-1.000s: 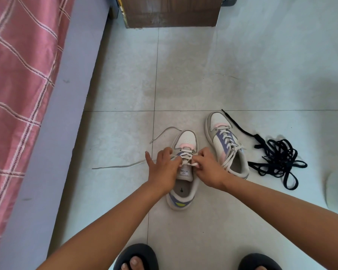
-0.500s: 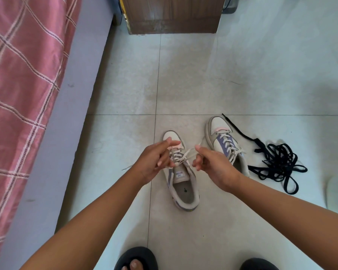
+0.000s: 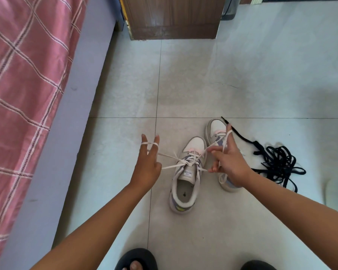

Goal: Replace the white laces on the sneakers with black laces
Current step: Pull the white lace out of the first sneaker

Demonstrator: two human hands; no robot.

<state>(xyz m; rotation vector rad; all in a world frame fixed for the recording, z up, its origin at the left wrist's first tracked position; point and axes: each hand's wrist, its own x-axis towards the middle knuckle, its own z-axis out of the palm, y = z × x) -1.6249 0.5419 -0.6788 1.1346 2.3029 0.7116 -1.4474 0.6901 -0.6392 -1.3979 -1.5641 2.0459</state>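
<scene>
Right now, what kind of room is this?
Probably a bedroom at home: a bed with a pink checked cover along the left, a wooden cabinet against the far side, and a tiled floor with sneakers on it.

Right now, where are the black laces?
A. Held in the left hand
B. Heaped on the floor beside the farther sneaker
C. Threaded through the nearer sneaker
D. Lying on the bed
B: the black laces lie in a loose tangle on the tiled floor, just beyond the farther sneaker, while both hands pull white lace on the nearer sneaker.
</scene>
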